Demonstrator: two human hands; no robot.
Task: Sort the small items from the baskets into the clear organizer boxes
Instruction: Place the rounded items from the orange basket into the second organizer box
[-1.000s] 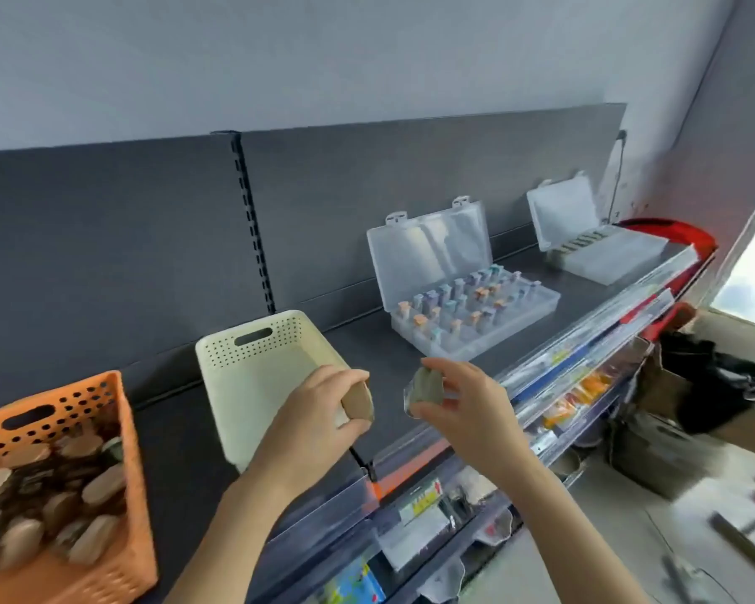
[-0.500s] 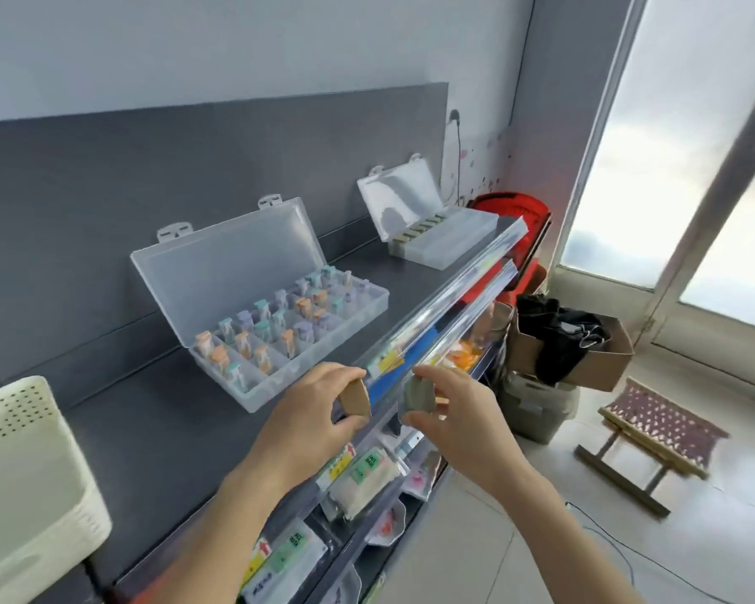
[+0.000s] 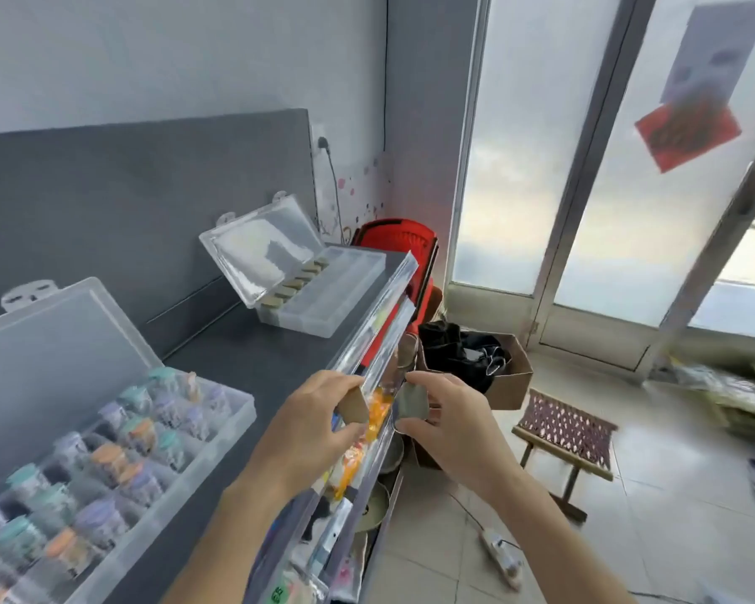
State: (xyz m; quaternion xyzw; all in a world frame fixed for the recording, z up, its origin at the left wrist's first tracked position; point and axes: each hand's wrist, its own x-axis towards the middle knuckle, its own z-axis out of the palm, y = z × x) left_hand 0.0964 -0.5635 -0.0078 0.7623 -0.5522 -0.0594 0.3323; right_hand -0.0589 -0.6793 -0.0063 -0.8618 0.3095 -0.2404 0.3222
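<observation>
Tan piece [image 3: 353, 405] sat pinched in the left grip [image 3: 310, 425] and the grey piece [image 3: 412, 401] in the right grip [image 3: 450, 425], both at the shelf [image 3: 245, 364] edge. The far box [image 3: 336, 294], lid up, lay ahead and left of both, long axis along the shelf; the left grip looked nearer.

The near organizer box [image 3: 219, 438] is cut off by the left and bottom edges. Its capped vials [image 3: 105, 455] are blurred, and their contents cannot be told. The left hand [image 3: 306, 425] covers most of a tan item [image 3: 353, 407], leaving one corner exposed. The right hand [image 3: 450, 429] hides the lower part of a grey-green item [image 3: 410, 403]. The full shape of neither item is determinable. Both forearms leave the picture at the bottom edge. The row of pieces [image 3: 297, 281] in the far organizer box [image 3: 323, 307] is too small to identify. Packets [image 3: 349, 466] behind the clear shelf strip [image 3: 380, 316] are smeared. Objects on the floor [image 3: 733, 394] at the right edge are blurred and cropped.
</observation>
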